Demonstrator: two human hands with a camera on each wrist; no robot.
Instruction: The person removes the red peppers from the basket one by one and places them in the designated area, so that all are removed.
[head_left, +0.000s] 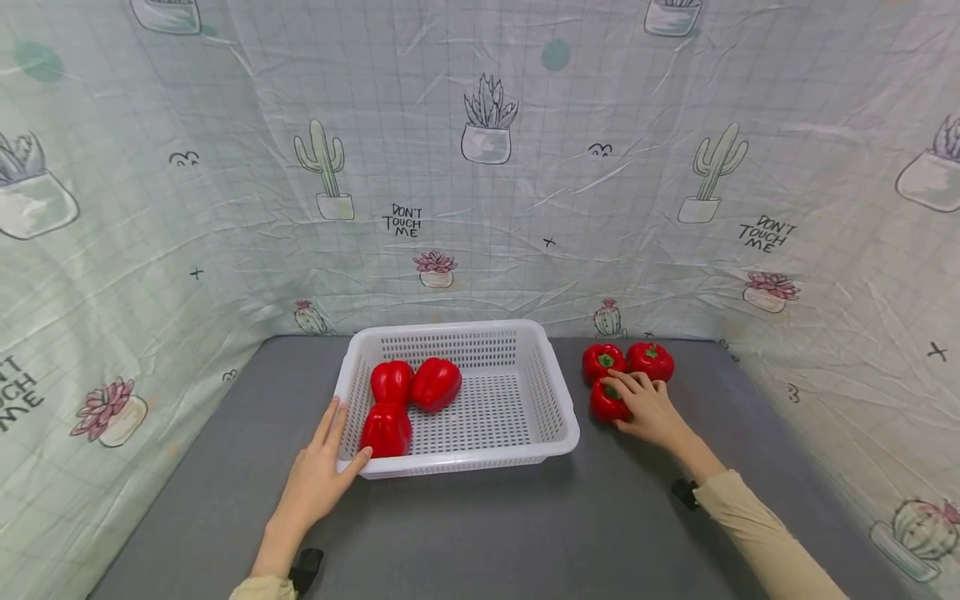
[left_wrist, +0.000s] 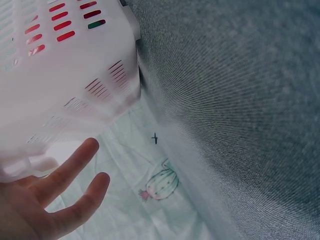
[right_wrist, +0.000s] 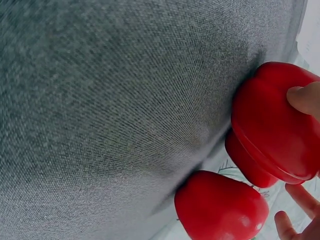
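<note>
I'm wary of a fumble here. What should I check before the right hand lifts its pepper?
1. Right hand holding the front bell pepper: ok, thumb and fingers are about it.
2. Grip firm enough: cannot tell.
3. Front pepper free of the two rear bell peppers: cannot tell; they sit close, contact unclear.
4. Left hand at the white basket: ok, touching its left end.
5. Room in the basket: ok, three bell peppers sit left, with bare floor to their right.
</note>
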